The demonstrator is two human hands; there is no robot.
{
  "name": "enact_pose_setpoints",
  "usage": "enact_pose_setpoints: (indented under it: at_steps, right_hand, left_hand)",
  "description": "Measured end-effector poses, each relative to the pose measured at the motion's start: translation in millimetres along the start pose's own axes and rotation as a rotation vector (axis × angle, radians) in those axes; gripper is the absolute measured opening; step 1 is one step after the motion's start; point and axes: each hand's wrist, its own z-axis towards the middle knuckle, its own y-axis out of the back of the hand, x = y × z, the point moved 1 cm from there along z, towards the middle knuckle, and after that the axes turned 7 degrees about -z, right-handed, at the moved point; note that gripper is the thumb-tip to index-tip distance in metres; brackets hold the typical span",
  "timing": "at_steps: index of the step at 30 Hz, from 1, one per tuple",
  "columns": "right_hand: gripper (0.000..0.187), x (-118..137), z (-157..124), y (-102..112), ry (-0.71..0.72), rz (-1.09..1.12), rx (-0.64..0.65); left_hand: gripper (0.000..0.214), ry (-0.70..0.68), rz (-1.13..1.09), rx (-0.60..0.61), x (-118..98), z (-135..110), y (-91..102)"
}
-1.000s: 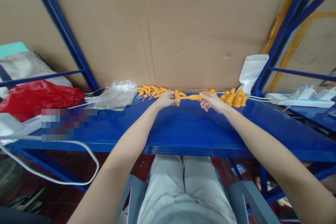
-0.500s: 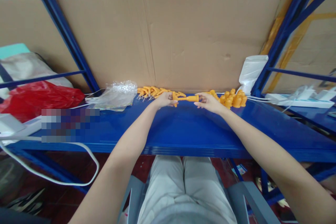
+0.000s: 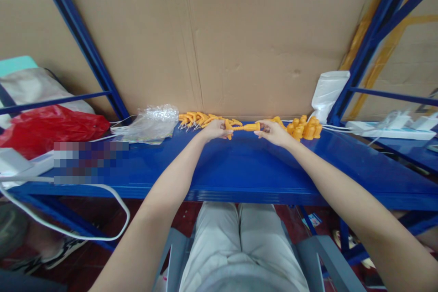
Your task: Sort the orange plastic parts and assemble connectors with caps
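Observation:
Over the blue shelf [image 3: 239,164], my left hand [image 3: 215,130] is closed around a yellow-orange plastic piece [image 3: 228,127] with a crossbar end and a threaded-looking shaft. My right hand [image 3: 273,133] pinches the wide end of a yellow-orange cylindrical piece [image 3: 252,127]. The shaft meets the narrow end of the cylinder, and both lie in one line; how deep the shaft sits inside is hidden. Left of my left hand is a pile of curved yellow pieces [image 3: 195,118] with small metal chains. Several upright yellow cylinders [image 3: 310,128] stand right of my right hand.
Clear plastic bags [image 3: 150,123] lie on the left, near a red bag [image 3: 58,127]. A cardboard sheet [image 3: 256,45] closes off the back. White power strips [image 3: 390,131] and cables sit at both sides. Another person's shoe [image 3: 65,253] shows at lower left.
The joined yellow pieces tilt slightly, and my right fingers have shifted a little on the cylinder. At lower left, another person's leg and foot have come into view.

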Motion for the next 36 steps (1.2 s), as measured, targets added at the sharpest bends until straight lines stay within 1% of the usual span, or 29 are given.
enact_pose_setpoints:
  at_steps: [4, 9, 15, 26, 36]
  right_hand:
    - [0.034, -4, 1, 0, 0.017, -0.004, 0.009]
    - [0.037, -12, 4, 0, 0.060, -0.004, 0.015]
    - [0.041, -14, 4, 0, 0.087, 0.002, 0.021]
    - [0.037, -9, 3, 0, 0.089, 0.012, 0.038]
    - [0.036, -10, 3, 1, 0.089, 0.006, 0.034]
  left_hand:
    - [0.012, -0.008, 0.021, -0.020, -3, -2, -3.1]
    - [0.012, -0.036, 0.013, 0.013, -2, 0, -2.8]
    - [0.011, -0.025, 0.055, -0.013, -2, 0, -4.0]
    - [0.024, -0.064, 0.082, -0.049, 0, 1, -13.8]
    - [0.028, -0.079, 0.131, -0.059, 1, 1, -18.0]
